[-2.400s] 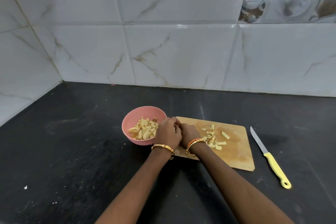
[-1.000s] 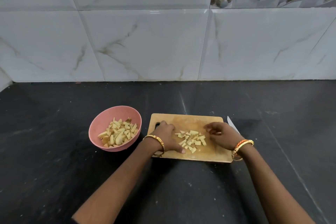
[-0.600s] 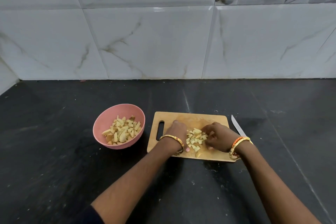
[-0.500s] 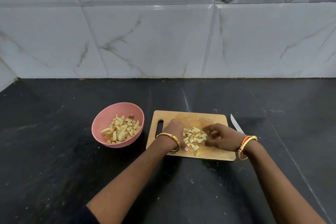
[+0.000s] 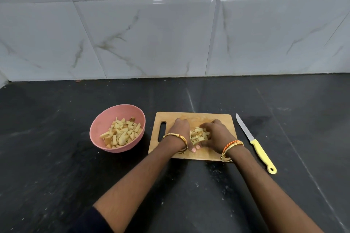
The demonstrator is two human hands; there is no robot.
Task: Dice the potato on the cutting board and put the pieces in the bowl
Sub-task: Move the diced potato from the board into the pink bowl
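Both hands are down on the wooden cutting board (image 5: 191, 154), cupped toward each other around a small heap of diced potato pieces (image 5: 199, 135). The left hand (image 5: 180, 128) stands on its edge at the left of the heap, fingers curved and pressed against the pieces, its thumb tip showing on the board at the near side. The right hand (image 5: 216, 134) closes in from the right, fingers curled over and around the heap, so the two grips together enclose the pieces between them. Each wrist carries bangles, gold on the left, orange and gold on the right.

To the left of the grips, just beside the board's slotted handle end, the pink bowl (image 5: 106, 119) stands on the black bench (image 5: 56, 176), already holding a good load of potato pieces. To the right of the grips, off the board, a knife with a yellow handle (image 5: 262, 155) lies on the bench, blade pointing away from the person. A marbled tile wall (image 5: 151, 34) rises behind.
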